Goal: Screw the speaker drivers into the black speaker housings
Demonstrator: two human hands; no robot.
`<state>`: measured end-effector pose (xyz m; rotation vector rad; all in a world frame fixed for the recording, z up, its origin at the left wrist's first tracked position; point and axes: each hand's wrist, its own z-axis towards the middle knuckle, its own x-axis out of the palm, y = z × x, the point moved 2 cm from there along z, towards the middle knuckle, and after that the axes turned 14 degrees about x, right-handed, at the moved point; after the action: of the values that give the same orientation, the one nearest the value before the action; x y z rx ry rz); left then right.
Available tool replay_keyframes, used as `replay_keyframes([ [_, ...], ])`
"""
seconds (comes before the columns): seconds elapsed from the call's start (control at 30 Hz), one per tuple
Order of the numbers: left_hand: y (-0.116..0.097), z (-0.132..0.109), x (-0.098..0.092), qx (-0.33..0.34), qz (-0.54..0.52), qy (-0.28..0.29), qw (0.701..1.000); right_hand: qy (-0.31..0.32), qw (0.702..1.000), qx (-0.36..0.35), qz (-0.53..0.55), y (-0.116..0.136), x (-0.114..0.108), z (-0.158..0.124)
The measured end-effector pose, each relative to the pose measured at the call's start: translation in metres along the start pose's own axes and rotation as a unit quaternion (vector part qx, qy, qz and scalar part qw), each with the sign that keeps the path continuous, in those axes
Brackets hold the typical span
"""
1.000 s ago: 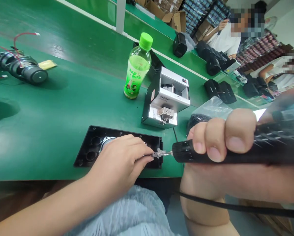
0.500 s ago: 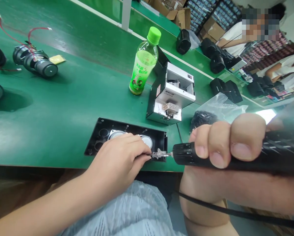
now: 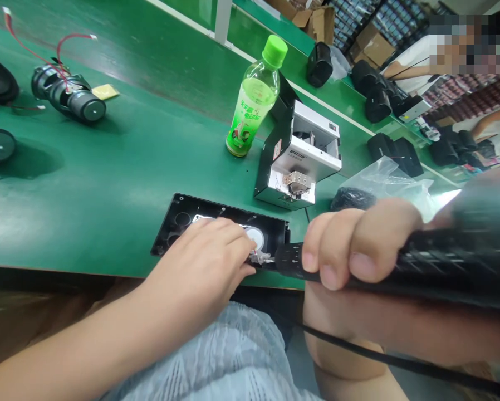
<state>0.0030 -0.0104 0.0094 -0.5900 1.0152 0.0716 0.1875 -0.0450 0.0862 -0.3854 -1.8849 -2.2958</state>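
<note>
Holding a black screwdriver [image 3: 289,259] over the near edge of a speaker case [image 3: 239,216] on a green bench [image 3: 108,184], a worker's right hand [image 3: 350,239] has its fingers wrapped around the body; the left hand [image 3: 204,256] sits at the tip, its fingers' hold impossible to tell. Lining up appears the step, calling next for steady aim. Behind stand a bottle [image 3: 254,103] and machine [image 3: 306,146], a co-worker [image 3: 412,58] beyond.

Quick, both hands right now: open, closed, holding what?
Left hand: fingers curled beside the small clear piece; whether gripping anything cannot be told.
Right hand: closed around the black cylindrical power screwdriver.
</note>
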Motion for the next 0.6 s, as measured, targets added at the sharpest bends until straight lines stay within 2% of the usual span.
replay_keyframes([
  [0.13,0.018,-0.01,-0.021,-0.012,0.049,-0.019,0.999,-0.028,1.0,-0.003,0.012,-0.011,0.012,0.015],
  [0.23,0.036,-0.021,-0.029,-0.017,0.057,-0.026,0.998,-0.044,0.999,0.0,-0.004,-0.017,0.018,0.021],
  [0.37,0.049,-0.031,-0.025,-0.026,0.054,-0.024,0.998,-0.045,0.999,-0.007,-0.026,-0.027,0.021,0.024],
  [0.6,0.054,-0.03,-0.018,-0.044,0.044,-0.011,0.998,-0.026,0.998,-0.024,-0.042,-0.045,0.019,0.021],
])
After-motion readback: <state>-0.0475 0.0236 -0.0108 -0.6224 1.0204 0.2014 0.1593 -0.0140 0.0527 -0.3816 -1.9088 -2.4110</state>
